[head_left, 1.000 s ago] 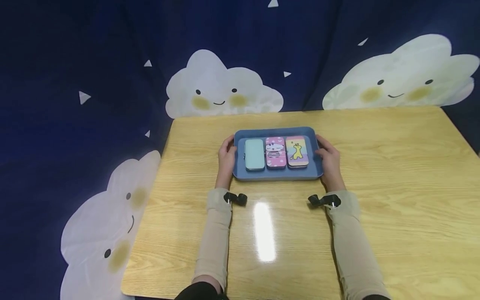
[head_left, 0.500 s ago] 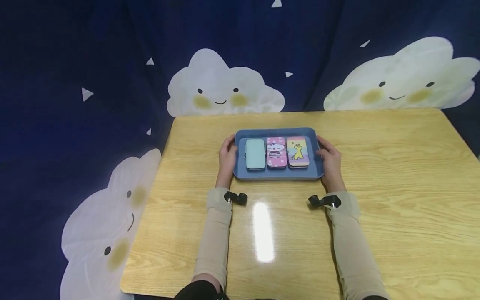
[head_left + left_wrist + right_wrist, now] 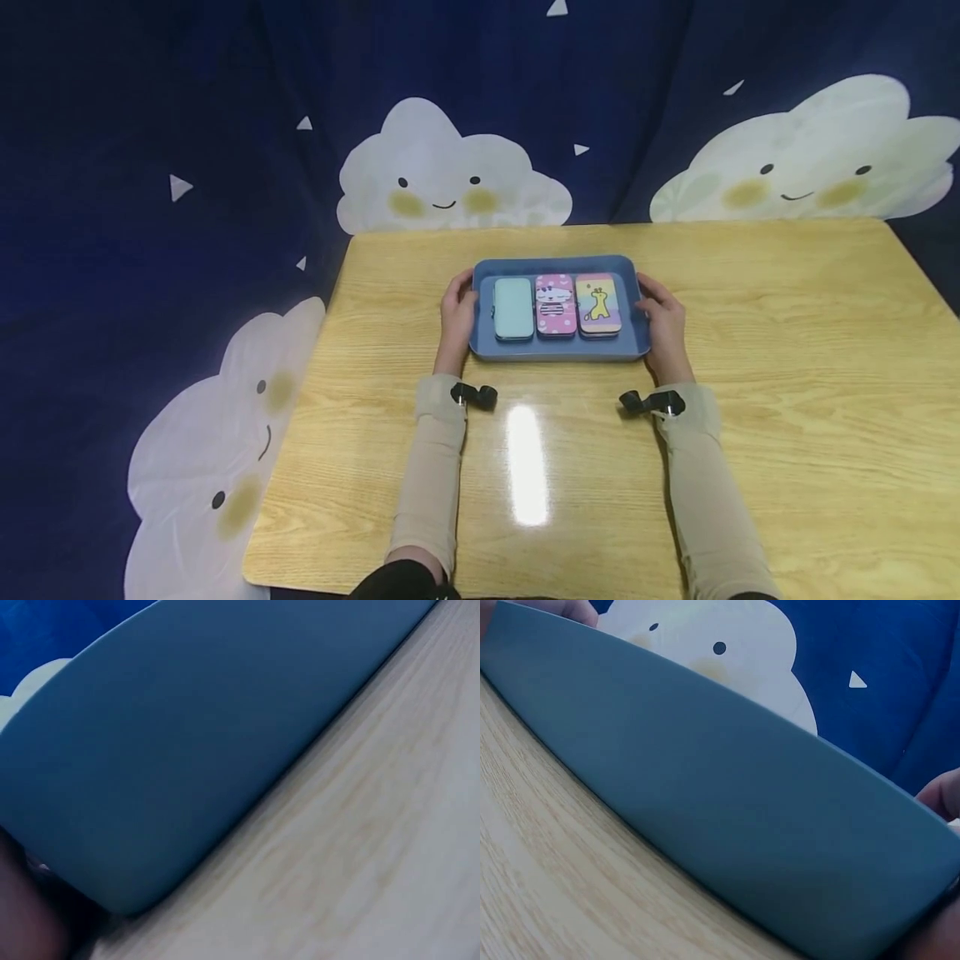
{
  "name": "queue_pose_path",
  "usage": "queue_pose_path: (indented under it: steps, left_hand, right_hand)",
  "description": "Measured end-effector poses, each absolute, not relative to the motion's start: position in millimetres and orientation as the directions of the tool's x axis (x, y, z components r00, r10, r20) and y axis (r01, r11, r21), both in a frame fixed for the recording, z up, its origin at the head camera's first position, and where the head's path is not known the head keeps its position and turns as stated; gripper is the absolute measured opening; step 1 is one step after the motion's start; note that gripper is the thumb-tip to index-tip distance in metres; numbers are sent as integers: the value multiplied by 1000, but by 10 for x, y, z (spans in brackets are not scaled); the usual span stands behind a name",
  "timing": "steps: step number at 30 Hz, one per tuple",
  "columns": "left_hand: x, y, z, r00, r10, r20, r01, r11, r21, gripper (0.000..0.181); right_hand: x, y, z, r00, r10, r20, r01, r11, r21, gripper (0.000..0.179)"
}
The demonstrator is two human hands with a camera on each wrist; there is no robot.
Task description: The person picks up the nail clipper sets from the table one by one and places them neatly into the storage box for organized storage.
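Note:
A blue rectangular tray (image 3: pixel 555 351) lies on the wooden table with three small hinged tins in a row inside it. From left to right they are a mint green tin (image 3: pixel 513 308), a pink tin with a cartoon animal (image 3: pixel 555 305) and a pastel tin with a yellow giraffe (image 3: pixel 598 305). My left hand (image 3: pixel 457 321) grips the tray's left end, thumb over the rim. At the opposite end my right hand (image 3: pixel 663 329) holds it the same way. Both wrist views are filled by the tray's near wall (image 3: pixel 187 742), its lower edge right at the tabletop. Fingers outside the ends are partly hidden.
The light wooden table (image 3: pixel 787 375) extends around the tray, widest to the right. A dark blue curtain with smiling clouds (image 3: pixel 450 183) hangs behind its far edge and along the left side. A bright light reflection (image 3: pixel 528 467) shows between the forearms.
The whole scene shifts very slightly to the right in the head view, table and curtain included. Both hands keep their grip on the tray, and the tins stay in place.

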State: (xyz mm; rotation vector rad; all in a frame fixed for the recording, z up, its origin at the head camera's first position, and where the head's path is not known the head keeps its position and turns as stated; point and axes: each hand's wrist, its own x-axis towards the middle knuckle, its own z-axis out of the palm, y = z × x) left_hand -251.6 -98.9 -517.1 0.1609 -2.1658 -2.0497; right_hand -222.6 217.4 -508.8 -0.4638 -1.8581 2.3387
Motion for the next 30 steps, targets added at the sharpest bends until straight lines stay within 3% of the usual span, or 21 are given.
queue_pose_path:
  steps: [13, 19, 30]
  left_hand:
    - [-2480, -966, -5165, -988, -152, 28, 18, 70, 997, 48]
    - [-2319, -1054, -5160, -994, -105, 18, 10, 78, 997, 48]
    - [-2038, -1164, -5019, -997, -36, -67, -66, -34, 997, 46]
  right_hand:
    - [-2196, 2180, -5046, -946, 303, -118, 56, -206, -977, 50]
    - [-2076, 2189, -5051, -965, 260, -44, 29, -63, -998, 50]
    - [-1849, 2238, -5025, -985, 152, 77, -51, 170, -984, 48]
